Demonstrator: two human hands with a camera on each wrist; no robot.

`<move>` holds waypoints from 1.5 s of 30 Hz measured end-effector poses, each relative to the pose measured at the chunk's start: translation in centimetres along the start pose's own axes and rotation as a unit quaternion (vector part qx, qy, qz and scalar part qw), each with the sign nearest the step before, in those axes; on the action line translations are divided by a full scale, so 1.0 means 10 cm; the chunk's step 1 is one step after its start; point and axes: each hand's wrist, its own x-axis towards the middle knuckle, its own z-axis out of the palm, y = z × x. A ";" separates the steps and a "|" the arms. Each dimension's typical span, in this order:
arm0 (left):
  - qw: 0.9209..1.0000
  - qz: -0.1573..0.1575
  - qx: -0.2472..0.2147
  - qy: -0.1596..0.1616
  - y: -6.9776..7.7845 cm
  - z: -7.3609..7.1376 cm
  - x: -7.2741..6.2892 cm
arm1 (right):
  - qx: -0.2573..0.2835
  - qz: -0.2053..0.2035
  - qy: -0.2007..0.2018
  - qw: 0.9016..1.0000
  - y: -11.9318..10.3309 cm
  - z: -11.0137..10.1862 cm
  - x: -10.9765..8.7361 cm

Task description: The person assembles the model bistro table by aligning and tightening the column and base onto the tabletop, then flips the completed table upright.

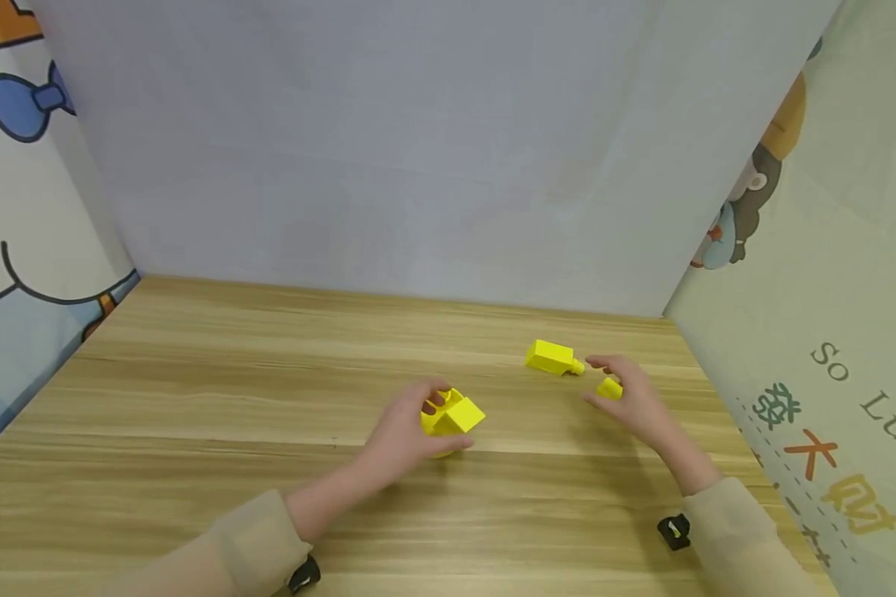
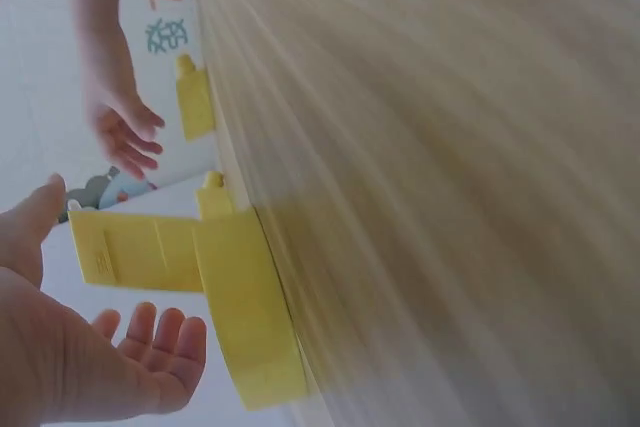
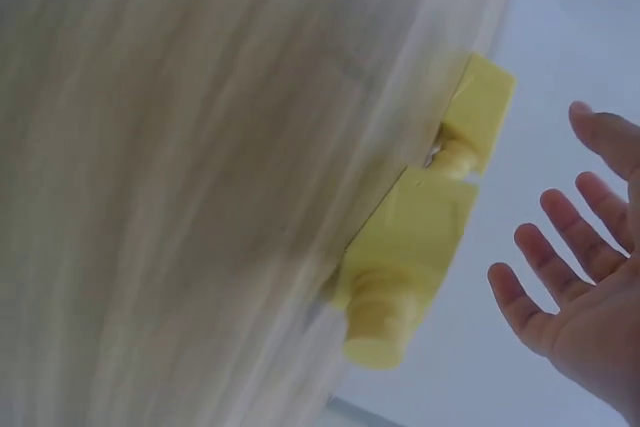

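Observation:
My left hand (image 1: 406,427) curves around a yellow rectangular post (image 1: 465,414) that stands upright in a low, rounded yellow base (image 2: 250,312). In the left wrist view its fingers and thumb are spread around the post with a gap, not gripping it. My right hand (image 1: 637,402) hovers with spread, slightly bent fingers over a yellow block with a round knob (image 3: 410,227), which it partly hides in the head view. A second yellow knobbed block (image 1: 551,356) lies just beyond, its knob pointing toward the right hand. The right palm (image 3: 600,337) holds nothing.
The wood-grain table (image 1: 216,373) runs back to a pale grey cloth wall (image 1: 388,166). Printed cloth panels with cartoon figures stand at the left (image 1: 22,191) and right (image 1: 814,290). Black wrist devices (image 1: 674,531) sit at both sleeves.

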 end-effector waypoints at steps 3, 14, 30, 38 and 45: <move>1.000 -0.014 -0.006 0.012 0.07 0.06 -0.02 | -0.018 0.026 -0.002 1.000 0.06 -0.03 -0.01; 0.999 -0.015 0.015 0.045 0.17 0.14 0.01 | -0.085 0.079 -0.042 0.992 0.28 0.00 0.04; 0.999 0.010 0.035 0.024 0.18 0.00 0.08 | -0.093 0.074 -0.036 0.992 0.26 0.01 0.13; 0.999 0.008 0.028 -0.015 0.11 -0.10 0.12 | -0.060 0.067 -0.004 0.996 0.09 -0.06 0.12; 0.999 0.026 0.009 -0.038 -0.01 -0.20 0.16 | -0.038 0.062 0.028 0.997 -0.08 -0.12 0.13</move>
